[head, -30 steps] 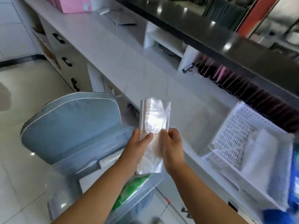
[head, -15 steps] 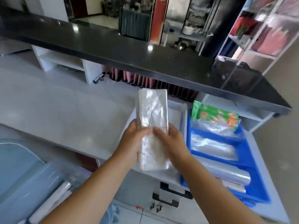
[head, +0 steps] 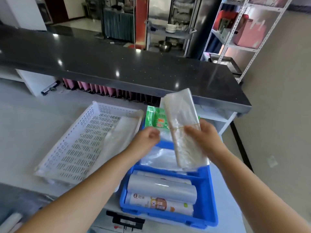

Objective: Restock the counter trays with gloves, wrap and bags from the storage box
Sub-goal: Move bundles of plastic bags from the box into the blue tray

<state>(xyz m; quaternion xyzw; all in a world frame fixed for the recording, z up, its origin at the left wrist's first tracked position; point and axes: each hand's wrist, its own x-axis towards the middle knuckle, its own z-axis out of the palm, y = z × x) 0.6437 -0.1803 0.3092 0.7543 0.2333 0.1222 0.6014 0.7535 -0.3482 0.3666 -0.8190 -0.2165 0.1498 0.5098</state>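
Currently right hand (head: pixel 204 137) grips the banded bag bundle (head: pixel 181 118) over the blue tray (head: pixel 205 207). Just left, my left hand (head: pixel 147 138) is loosely curled, empty.

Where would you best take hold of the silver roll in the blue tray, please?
Probably around its middle, from above: the silver roll lies on its side, ends close to the walls of the blue tray and a printed roll against its near side.

Right hand (head: pixel 204 137) grips the bag bundle (head: pixel 180 115) — left hand (head: pixel 148 138) loosely curled.
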